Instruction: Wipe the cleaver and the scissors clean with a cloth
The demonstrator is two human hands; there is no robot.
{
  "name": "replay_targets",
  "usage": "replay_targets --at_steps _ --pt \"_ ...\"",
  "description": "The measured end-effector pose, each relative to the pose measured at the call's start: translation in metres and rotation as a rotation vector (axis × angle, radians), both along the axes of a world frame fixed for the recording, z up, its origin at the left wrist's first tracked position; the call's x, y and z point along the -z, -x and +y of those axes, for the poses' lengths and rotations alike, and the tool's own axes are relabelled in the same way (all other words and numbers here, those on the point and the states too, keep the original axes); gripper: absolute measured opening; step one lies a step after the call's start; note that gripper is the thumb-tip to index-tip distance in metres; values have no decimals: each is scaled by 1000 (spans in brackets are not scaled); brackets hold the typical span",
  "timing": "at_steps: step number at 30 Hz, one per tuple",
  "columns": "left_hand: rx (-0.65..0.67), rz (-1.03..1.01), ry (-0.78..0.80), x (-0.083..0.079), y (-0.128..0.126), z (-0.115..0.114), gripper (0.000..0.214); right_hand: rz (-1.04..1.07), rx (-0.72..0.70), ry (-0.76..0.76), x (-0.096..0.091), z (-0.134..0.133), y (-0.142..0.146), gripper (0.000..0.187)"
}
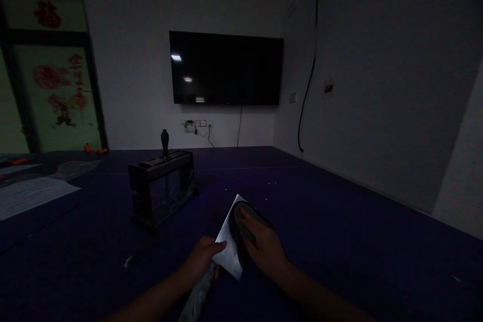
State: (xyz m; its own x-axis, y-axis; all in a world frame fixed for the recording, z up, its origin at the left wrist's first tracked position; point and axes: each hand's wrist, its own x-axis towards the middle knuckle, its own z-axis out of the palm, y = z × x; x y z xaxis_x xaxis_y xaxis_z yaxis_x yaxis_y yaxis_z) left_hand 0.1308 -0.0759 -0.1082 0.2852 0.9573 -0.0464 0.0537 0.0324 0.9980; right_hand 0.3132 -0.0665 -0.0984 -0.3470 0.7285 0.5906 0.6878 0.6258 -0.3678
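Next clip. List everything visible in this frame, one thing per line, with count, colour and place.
cleaver: one, pale blade, low centre, above the table
oval pad: one, dark, against the blade
knife rack: one, black, on the table left of centre
handle: one, dark, sticking up from the rack
table: one, dark purple
sheets: a few, pale, table's left side
screen: one, black, back wall
cable: one, black, right wall
glass panels: greenish, red decorations, far left
left hand: grips the cleaver
right hand: on the pad
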Motion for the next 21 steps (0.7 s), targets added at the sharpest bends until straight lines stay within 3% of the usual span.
replay_targets --at_steps 21 --pt "-2 8 17 6 -1 4 59 -47 13 31 2 2 -1 51"
